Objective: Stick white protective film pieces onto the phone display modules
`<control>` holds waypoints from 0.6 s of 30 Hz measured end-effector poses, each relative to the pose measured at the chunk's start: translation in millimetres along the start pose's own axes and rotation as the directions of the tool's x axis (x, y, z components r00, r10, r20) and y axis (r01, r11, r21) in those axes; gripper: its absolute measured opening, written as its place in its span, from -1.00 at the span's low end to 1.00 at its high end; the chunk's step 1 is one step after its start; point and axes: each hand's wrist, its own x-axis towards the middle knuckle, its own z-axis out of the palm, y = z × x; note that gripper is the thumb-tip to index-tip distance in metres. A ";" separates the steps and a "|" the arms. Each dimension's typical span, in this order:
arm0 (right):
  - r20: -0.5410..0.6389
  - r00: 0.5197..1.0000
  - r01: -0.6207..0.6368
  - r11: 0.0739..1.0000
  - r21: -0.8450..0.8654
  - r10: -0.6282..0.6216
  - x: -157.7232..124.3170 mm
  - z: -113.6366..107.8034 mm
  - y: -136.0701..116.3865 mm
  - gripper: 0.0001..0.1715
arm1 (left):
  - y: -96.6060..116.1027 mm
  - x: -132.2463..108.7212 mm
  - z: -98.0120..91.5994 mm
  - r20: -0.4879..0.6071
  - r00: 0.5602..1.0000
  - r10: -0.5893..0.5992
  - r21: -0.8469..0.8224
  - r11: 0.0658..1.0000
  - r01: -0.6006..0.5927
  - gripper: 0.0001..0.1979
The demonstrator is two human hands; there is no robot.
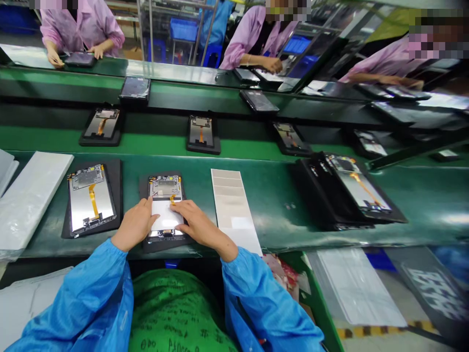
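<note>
An opened tablet (166,220) lies in front of me on a black pad, its circuit board at the far end and a bright panel across the middle. My left hand (136,222) rests along its left edge, fingers stretched forward and thumb apart over the panel. On the right side my right hand (198,224) lies with fingertips by the short orange ribbon cable (173,199), thumb spread from them. Just right of that hand is a pale sheet of strips (234,205). To the left, another opened tablet (91,200) with its orange ribbon cable sits on a black pad.
White bagged sheets (32,200) lie at the far left. Stacked black pads (322,195) carry an opened tablet (361,186) on the right. Several tablets on pads line the green conveyor (154,139) beyond. Co-workers in pink sleeves (245,39) handle devices across the line.
</note>
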 end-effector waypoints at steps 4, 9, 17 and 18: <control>0.010 1.000 -0.011 0.999 -0.036 0.012 1.3 0.8 1.6 -0.24 | -0.7 -4.5 3.9 -0.037 0.999 -0.026 0.039 0.999 0.027 -0.48; -0.098 0.993 -0.060 0.998 0.012 0.061 -11.6 -1.8 3.8 -0.39 | -14.5 -16.1 34.6 -0.331 0.929 -0.167 -0.085 0.985 0.147 -0.28; -0.188 0.864 -0.464 0.884 0.060 0.467 -40.2 20.2 2.1 -0.55 | -12.5 -13.2 78.8 -0.385 0.861 -0.331 -0.431 0.890 0.149 -0.32; -0.180 0.866 -0.462 0.884 0.067 0.466 -41.0 23.6 0.2 -0.55 | -10.5 -13.3 81.5 -0.394 0.853 -0.343 -0.464 0.875 0.138 -0.33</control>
